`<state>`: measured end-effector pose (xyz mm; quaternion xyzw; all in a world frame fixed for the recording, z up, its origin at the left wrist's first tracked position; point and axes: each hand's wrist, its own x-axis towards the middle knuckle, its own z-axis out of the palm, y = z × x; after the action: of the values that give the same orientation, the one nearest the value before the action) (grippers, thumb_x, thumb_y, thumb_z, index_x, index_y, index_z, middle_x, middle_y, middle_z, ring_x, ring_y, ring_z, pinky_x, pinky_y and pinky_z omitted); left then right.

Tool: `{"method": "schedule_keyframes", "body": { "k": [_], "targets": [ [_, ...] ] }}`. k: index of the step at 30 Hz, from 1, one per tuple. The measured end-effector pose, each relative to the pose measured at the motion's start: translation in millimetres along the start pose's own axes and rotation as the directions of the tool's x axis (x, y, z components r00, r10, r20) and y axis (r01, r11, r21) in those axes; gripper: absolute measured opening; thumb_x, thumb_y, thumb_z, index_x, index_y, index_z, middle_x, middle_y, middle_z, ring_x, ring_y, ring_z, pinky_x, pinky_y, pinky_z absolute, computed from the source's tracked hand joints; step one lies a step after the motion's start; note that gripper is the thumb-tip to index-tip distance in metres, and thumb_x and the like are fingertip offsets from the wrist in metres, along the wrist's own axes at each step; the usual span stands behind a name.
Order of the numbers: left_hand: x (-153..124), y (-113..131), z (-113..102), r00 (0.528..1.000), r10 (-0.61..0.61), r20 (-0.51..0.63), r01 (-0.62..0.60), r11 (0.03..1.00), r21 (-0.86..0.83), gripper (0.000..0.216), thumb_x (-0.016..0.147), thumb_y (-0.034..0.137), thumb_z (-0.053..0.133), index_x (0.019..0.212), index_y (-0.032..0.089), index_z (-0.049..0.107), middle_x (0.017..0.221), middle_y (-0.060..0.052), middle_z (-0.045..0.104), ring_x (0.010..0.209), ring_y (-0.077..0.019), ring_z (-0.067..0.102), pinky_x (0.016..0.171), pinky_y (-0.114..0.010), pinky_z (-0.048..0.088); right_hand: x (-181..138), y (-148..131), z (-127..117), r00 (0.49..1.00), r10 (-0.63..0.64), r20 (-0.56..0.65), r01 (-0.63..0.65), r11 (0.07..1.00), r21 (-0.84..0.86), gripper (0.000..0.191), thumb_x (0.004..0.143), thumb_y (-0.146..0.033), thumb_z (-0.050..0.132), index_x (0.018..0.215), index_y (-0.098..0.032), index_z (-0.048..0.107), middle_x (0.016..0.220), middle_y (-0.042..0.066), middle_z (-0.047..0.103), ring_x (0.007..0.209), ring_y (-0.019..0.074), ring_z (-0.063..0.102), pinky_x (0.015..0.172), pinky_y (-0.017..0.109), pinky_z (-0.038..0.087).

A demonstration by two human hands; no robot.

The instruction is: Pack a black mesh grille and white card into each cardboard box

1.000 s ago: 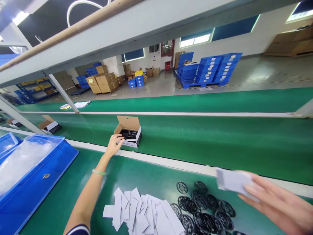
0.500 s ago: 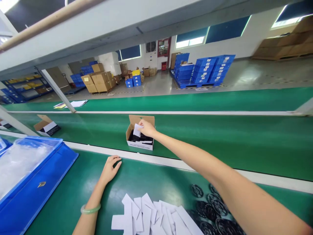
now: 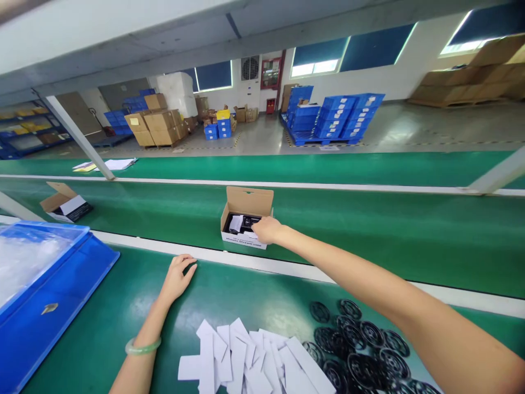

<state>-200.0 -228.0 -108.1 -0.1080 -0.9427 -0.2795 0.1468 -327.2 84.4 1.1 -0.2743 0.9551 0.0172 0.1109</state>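
An open cardboard box (image 3: 250, 200) with a white printed front stands on the green belt, its lid flap raised. Inside lie black parts (image 3: 248, 221), and a small white folded paper (image 3: 236, 223) rests at their left side. My right hand (image 3: 267, 230) reaches into the right end of the box with curled fingers; its fingertips are partly hidden, so what they grip cannot be made out. Resting on the green table near the white rail, my left hand (image 3: 179, 277) is empty, fingers relaxed and thumb apart. A pile of white folded papers (image 3: 254, 361) lies in front of me.
Black round parts (image 3: 361, 345) are heaped under my right forearm. At left a blue bin (image 3: 61, 312) holds clear plastic bags. Another open box (image 3: 68, 203) sits farther left on the belt. A white rail (image 3: 254, 262) separates table and belt; a beam (image 3: 164, 49) crosses overhead.
My right hand has let go of the white paper, which now lies in the box, and has moved to the box's right end. The view has shifted slightly; my left hand stays on the table.
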Motion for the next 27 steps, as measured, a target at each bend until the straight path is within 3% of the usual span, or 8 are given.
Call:
{"method": "schedule_keyframes", "body": {
  "k": [8,14,20,24,27],
  "targets": [
    [-1,-2,0,1.000,0.006,-0.019,-0.005,1.000,0.010,0.028,0.089,0.039,0.050,0.099,0.022,0.070,0.107,-0.010,0.064,0.104,-0.0274,0.057,0.096,-0.045,0.047,-19,31,2,0.994,0.011,-0.108,-0.006,0.999,0.043,0.021,0.087,0.002,0.059,0.087,-0.016,0.069,0.091,0.012,0.066,0.088,0.0312,0.063,0.071,0.032,0.050],
    [1,-6,1,1.000,-0.020,-0.024,0.020,1.000,-0.005,0.028,0.087,0.041,0.050,0.099,0.024,0.070,0.107,-0.009,0.064,0.104,-0.0283,0.057,0.097,-0.047,0.047,0,42,9,0.965,-0.010,-0.264,0.036,0.995,0.094,0.024,0.096,-0.003,0.052,0.112,-0.016,0.065,0.116,0.013,0.060,0.105,0.0293,0.056,0.085,0.032,0.046],
    [1,-9,0,1.000,-0.011,-0.014,0.011,1.000,-0.013,0.028,0.088,0.041,0.050,0.099,0.024,0.070,0.107,-0.009,0.065,0.106,-0.0281,0.057,0.097,-0.048,0.046,22,48,23,0.972,-0.152,-0.182,0.179,0.973,0.143,0.034,0.088,0.003,0.059,0.111,-0.021,0.068,0.111,0.006,0.064,0.099,0.0252,0.060,0.084,0.027,0.047],
    [0,-9,-2,1.000,-0.006,-0.001,0.006,1.000,-0.015,0.029,0.089,0.041,0.049,0.100,0.023,0.069,0.109,-0.009,0.065,0.106,-0.0280,0.057,0.098,-0.048,0.046,3,63,27,0.954,-0.202,-0.221,0.237,0.960,0.145,0.040,0.091,0.003,0.054,0.123,-0.021,0.062,0.129,0.004,0.055,0.114,0.0213,0.052,0.095,0.025,0.040],
    [0,-10,-1,1.000,-0.006,-0.010,0.006,1.000,-0.009,0.029,0.088,0.042,0.049,0.099,0.024,0.070,0.109,-0.009,0.065,0.106,-0.0282,0.057,0.098,-0.048,0.046,-25,82,24,0.957,-0.154,-0.247,0.186,0.976,0.113,0.033,0.095,-0.003,0.054,0.123,-0.019,0.062,0.130,0.007,0.053,0.118,0.0238,0.048,0.099,0.029,0.038]
  ]
}}
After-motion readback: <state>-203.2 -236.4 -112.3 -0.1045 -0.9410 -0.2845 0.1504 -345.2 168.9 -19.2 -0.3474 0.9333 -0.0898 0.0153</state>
